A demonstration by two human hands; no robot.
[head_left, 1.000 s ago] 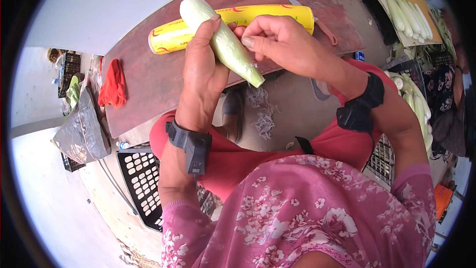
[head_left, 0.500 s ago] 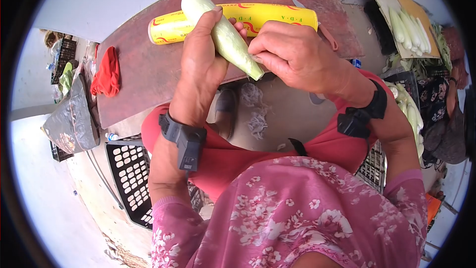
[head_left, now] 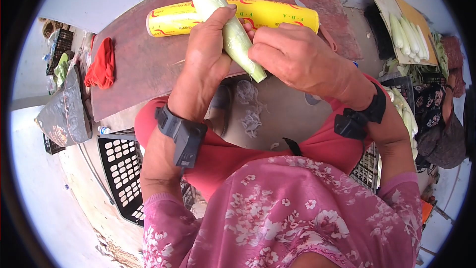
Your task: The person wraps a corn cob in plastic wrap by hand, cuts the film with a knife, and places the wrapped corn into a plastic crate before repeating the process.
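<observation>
My left hand (head_left: pixel 209 44) is wrapped round a long, pale green vegetable (head_left: pixel 237 47), thumb on top. It is held at a slant, its thick whitish end up and left and its narrow end towards me. Its surface is shiny, as if thin clear film lies on it. The fingers of my right hand (head_left: pixel 300 54) are curled and pinched together at the vegetable's right side near the narrow end; what they pinch is hidden. Behind both hands a yellow printed roll (head_left: pixel 173 21) lies across the table (head_left: pixel 144 72).
A knife with a pink handle (head_left: pixel 328 38) lies partly behind the roll. A red cloth (head_left: pixel 101 64) is at the table's left. Pale vegetables (head_left: pixel 409 37) rest on a board at right. A black crate (head_left: pixel 121 173) stands lower left. Crumpled clear film (head_left: pixel 250 109) lies on the floor.
The vegetable and my left hand have shifted slightly right and up in view. My right hand's fingers have curled in closer against the vegetable's side.
</observation>
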